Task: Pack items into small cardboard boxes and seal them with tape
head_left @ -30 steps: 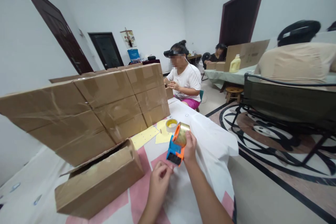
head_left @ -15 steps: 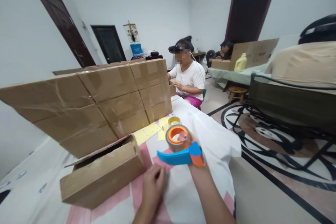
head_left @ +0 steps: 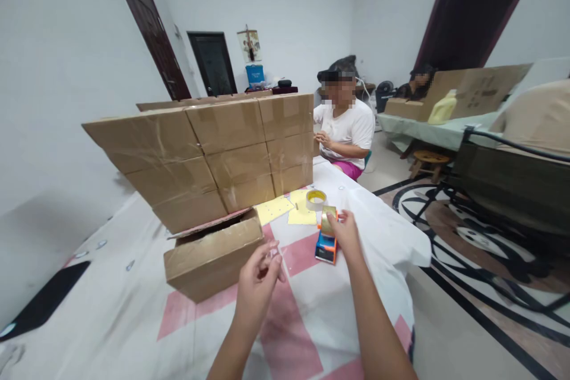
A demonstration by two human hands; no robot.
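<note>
My right hand (head_left: 347,236) grips a blue and orange tape dispenser (head_left: 326,247) by its side, at the brown tape roll (head_left: 328,221). The dispenser is low over the tablecloth or resting on it; I cannot tell which. My left hand (head_left: 260,273) is raised with its fingers curled together near the thumb. Something thin and shiny may be between the fingertips, too small to make out. Just left of that hand lies a long cardboard box (head_left: 216,255), its top flap partly lifted and a dark gap showing. Behind the dispenser lies a second tape roll (head_left: 316,199) with a yellow core.
A wall of stacked cardboard boxes (head_left: 231,151) stands along the table's far left. Yellow sheets (head_left: 271,211) lie before it on the white and pink tablecloth (head_left: 303,320). A person in a white shirt (head_left: 354,124) sits beyond. A black patch (head_left: 48,297) shows at left.
My right hand has lowered and turned the tape dispenser, so its body points toward me. My left hand has lifted slightly, its fingertips now higher. The whole view has shifted left.
</note>
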